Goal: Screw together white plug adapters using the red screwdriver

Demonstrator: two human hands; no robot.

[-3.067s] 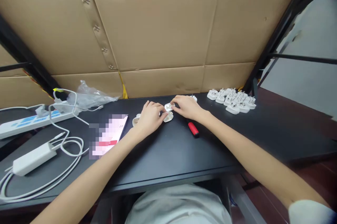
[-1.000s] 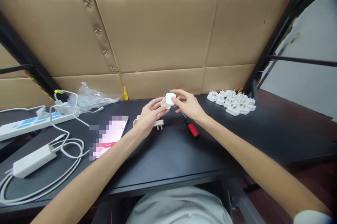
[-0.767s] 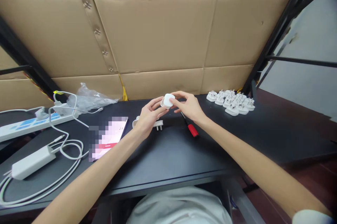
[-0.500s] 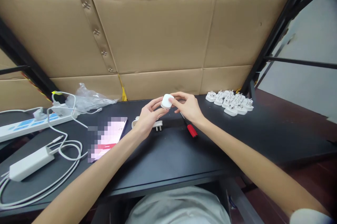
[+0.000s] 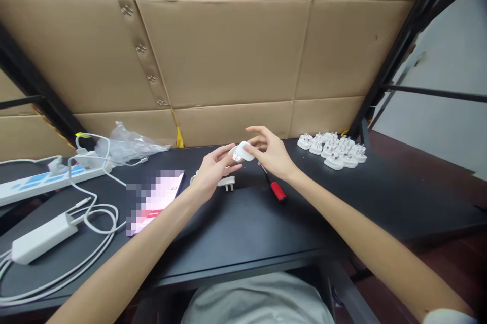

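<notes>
A white plug body (image 5: 240, 152) is held up above the black desk between my two hands, with its metal-fitted side showing towards the left. My left hand (image 5: 213, 172) supports it from the lower left with the fingertips. My right hand (image 5: 269, 154) presses on its right end with spread fingers. Just below my left hand, a white two-pin plug piece (image 5: 227, 182) lies on the desk, partly hidden by the palm. A red-handled screwdriver (image 5: 277, 191) lies to the lower right of the held plug, under my right wrist.
Several white plugs (image 5: 333, 150) are grouped at the desk's far right. A pixelated phone (image 5: 154, 202) lies left of my left forearm. Further left are a power strip (image 5: 41, 182), a white charger brick (image 5: 41, 238), looped white cables and a plastic bag (image 5: 129, 144). Cardboard (image 5: 228, 50) lines the wall.
The plug has turned in my fingers, so its fitted side now shows. My right hand's fingers have spread and lifted slightly. Earlier, the plug's smooth white face showed.
</notes>
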